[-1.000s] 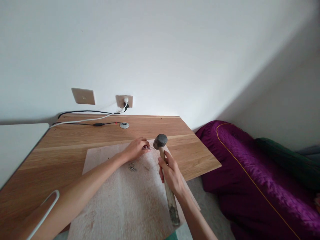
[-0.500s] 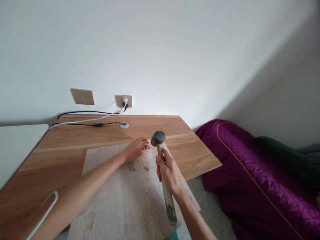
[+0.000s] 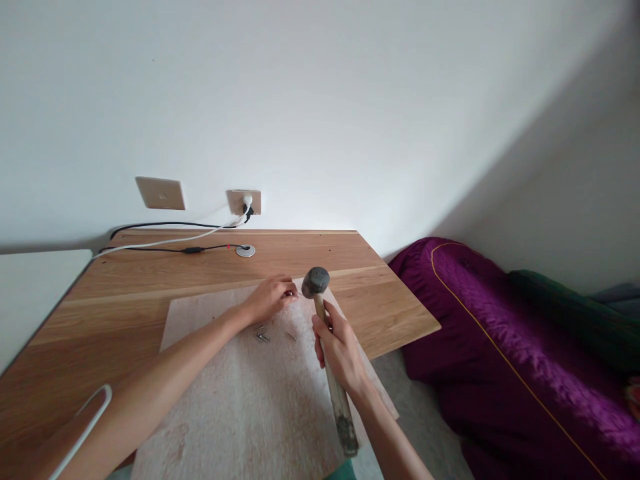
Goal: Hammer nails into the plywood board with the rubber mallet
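Observation:
My right hand is wrapped round the wooden handle of a mallet. Its dark, rounded head points away from me, above the far right part of a pale wooden board. Close to the board's far edge, my left hand is closed in a pinch just left of the mallet head. Whatever sits between those fingertips is too small to make out. Several small metal nails or screws lie on the board below my left wrist, and a thin sliver-like piece rests to their right.
The board lies on a wood-grain table against the white wall. Cables run along the table's back to a wall socket and a round grommet. Purple cloth covers furniture at right. A white surface stands at left.
The mallet head has dropped slightly toward the board, its handle end shifting a little right and down. My left hand stays pinched at nearly the same spot. The whole view has shifted slightly.

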Demonstrator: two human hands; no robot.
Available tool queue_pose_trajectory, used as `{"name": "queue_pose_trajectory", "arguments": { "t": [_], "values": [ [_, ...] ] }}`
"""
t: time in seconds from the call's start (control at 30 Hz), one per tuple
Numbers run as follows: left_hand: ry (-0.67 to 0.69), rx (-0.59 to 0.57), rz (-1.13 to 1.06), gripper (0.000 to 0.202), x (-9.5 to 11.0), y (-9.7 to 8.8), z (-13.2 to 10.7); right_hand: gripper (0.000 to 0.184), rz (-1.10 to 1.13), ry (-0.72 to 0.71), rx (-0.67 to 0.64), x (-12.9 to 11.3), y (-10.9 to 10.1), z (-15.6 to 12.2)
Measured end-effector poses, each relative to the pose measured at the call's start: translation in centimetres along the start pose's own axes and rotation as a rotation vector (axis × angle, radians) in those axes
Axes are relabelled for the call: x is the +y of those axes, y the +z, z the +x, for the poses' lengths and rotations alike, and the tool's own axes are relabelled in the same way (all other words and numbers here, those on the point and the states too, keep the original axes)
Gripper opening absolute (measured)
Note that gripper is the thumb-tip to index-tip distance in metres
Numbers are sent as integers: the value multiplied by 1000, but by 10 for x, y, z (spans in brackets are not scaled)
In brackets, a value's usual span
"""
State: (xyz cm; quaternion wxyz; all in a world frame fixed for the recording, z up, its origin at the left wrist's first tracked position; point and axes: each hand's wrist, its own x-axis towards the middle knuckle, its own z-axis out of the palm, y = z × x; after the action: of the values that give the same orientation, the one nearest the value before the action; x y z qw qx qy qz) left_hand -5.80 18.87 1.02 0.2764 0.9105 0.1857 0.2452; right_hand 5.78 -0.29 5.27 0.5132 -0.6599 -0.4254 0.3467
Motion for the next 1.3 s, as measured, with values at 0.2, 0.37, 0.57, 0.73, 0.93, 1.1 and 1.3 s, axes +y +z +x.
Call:
{"name": "queue_pose_trajectory", "arguments": {
  "t": [0.2,0.37,0.57,0.73,0.93,1.1,1.3],
  "values": [
    [42,-4,53,2,-1,1,-1,31,25,-28,2,-3,5,0],
    [52,30,94,33,-6,4,-3,24,11,16,-54,1,9,7],
    [31,1,56,11,-5,1,-2,22,26,13,-22,2,5,8],
    [53,-17,37,12,-2,-1,0,24,51,-15,16,-2,2,6],
    [54,-14,119,7,-2,0,-1,25,60,-41,9,-3,5,3],
    [51,26,130,39,-4,2,-3,26,31,25,-53,1,8,7],
    [50,22,85,23,-6,3,-2,25,40,31,-18,10,7,5]
  ]
}}
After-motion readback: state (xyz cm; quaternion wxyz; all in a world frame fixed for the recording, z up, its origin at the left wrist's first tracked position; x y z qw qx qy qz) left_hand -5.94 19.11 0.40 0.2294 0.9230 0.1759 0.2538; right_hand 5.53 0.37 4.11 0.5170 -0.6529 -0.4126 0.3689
